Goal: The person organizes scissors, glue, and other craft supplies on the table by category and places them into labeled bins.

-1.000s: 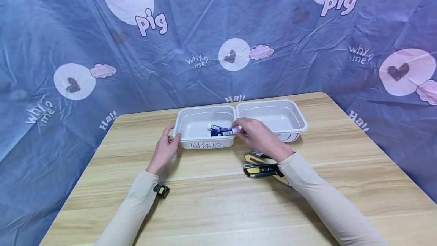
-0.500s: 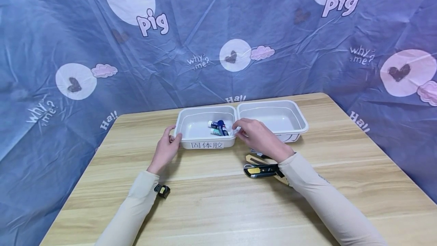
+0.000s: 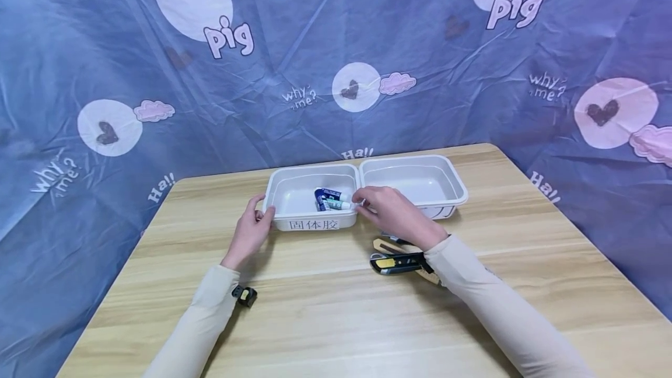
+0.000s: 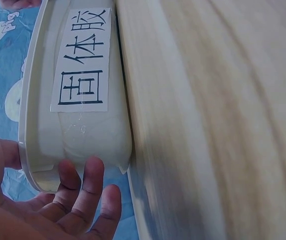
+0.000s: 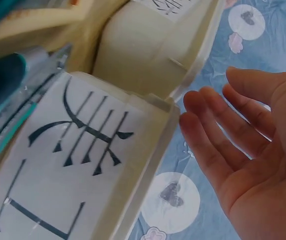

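Two white plastic trays stand side by side at the far middle of the wooden table. The left tray (image 3: 310, 169) has a paper label with black characters on its front wall and holds a few blue-and-white glue sticks (image 3: 331, 199). My left hand (image 3: 256, 219) rests against that tray's left front corner (image 4: 98, 135), fingers (image 4: 90, 187) straight on the outer wall and thumb by the rim. My right hand (image 3: 370, 202) hovers over the rim between the trays, palm (image 5: 247, 155) open and holding nothing. The right tray (image 3: 463, 192) looks empty.
Several utility knives, black-and-yellow and tan (image 3: 397, 256), lie on the table under my right forearm. A small black clip (image 3: 244, 296) lies by my left sleeve. A blue printed cloth (image 3: 336, 45) hangs behind the table (image 3: 325, 319).
My right hand let go of the glue stick it held over the left tray. The stick now lies inside with the others, and the hand has opened by the rim. My left hand stayed put.
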`<move>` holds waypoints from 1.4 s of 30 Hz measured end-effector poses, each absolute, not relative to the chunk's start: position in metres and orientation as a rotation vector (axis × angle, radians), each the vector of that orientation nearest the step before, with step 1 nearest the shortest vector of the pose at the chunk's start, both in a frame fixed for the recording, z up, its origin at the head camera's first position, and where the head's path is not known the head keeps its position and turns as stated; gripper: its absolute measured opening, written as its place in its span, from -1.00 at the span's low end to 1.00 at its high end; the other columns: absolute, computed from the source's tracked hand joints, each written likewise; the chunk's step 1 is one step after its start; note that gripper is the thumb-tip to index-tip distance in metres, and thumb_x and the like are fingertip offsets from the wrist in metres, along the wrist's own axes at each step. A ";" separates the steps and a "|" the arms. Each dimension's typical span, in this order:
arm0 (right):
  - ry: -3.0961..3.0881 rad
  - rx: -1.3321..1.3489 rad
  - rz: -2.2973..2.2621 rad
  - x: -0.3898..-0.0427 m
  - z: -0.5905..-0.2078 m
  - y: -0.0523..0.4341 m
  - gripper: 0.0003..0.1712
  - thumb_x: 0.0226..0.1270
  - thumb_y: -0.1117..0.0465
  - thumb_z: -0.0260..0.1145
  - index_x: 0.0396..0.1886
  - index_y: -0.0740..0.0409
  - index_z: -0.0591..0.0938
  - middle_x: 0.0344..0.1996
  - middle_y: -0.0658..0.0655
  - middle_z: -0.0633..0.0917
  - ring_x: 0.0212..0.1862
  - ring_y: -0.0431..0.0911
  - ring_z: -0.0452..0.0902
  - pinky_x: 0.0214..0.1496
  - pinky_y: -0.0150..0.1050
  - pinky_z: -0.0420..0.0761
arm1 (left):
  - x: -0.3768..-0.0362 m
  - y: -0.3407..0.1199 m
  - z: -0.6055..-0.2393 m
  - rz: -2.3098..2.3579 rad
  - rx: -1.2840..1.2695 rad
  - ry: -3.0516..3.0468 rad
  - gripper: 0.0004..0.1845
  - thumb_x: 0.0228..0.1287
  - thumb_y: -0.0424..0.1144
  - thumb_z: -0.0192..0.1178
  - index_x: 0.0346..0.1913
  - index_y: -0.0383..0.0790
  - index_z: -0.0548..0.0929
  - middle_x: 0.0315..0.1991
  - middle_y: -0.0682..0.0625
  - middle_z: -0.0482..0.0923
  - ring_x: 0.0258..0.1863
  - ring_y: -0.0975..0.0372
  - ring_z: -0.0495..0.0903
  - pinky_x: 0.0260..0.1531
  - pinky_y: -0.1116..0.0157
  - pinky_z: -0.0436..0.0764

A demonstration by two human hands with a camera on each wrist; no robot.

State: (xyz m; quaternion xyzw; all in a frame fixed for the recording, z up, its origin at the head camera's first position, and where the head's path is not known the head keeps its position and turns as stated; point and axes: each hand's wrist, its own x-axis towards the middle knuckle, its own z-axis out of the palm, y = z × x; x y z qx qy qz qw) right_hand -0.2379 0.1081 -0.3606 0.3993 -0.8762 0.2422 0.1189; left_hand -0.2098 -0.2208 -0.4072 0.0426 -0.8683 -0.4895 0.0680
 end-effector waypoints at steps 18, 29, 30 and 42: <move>-2.591 1.166 0.511 -0.216 -0.378 0.154 -0.84 0.39 0.16 0.42 -0.09 0.05 0.75 -0.19 -0.03 0.76 -0.15 -0.14 0.69 -0.08 -0.14 0.68 | -0.210 -0.222 -0.408 -1.458 0.124 -2.623 -0.40 0.59 -0.06 0.02 0.55 -0.17 0.21 -0.41 -0.02 0.50 -0.40 0.16 0.54 -0.29 0.26 0.50; -2.614 1.172 0.446 -0.200 -0.392 0.193 -0.81 0.36 0.12 0.45 -0.11 0.06 0.75 -0.20 -0.05 0.74 -0.15 -0.15 0.68 -0.07 -0.12 0.67 | -0.209 -0.223 -0.409 -1.458 0.118 -2.641 -0.39 0.61 -0.05 0.00 0.57 -0.18 0.18 -0.38 -0.05 0.51 -0.41 0.18 0.51 -0.30 0.26 0.50; -2.622 1.166 0.446 -0.198 -0.392 0.196 -0.81 0.36 0.10 0.45 -0.11 0.05 0.75 -0.20 -0.06 0.73 -0.15 -0.16 0.67 -0.08 -0.12 0.67 | -0.210 -0.223 -0.409 -1.457 0.116 -2.642 -0.38 0.61 -0.04 0.00 0.57 -0.18 0.18 -0.37 -0.05 0.51 -0.41 0.17 0.50 -0.30 0.26 0.50; -2.696 1.204 0.398 -0.179 -0.401 0.217 -0.63 0.28 -0.09 0.49 -0.05 -0.01 0.74 -0.15 -0.11 0.70 -0.14 -0.21 0.67 -0.09 -0.12 0.69 | -0.209 -0.222 -0.408 -1.462 0.121 -2.632 -0.40 0.61 -0.06 0.01 0.56 -0.17 0.20 -0.39 -0.06 0.50 -0.43 0.20 0.48 -0.31 0.28 0.48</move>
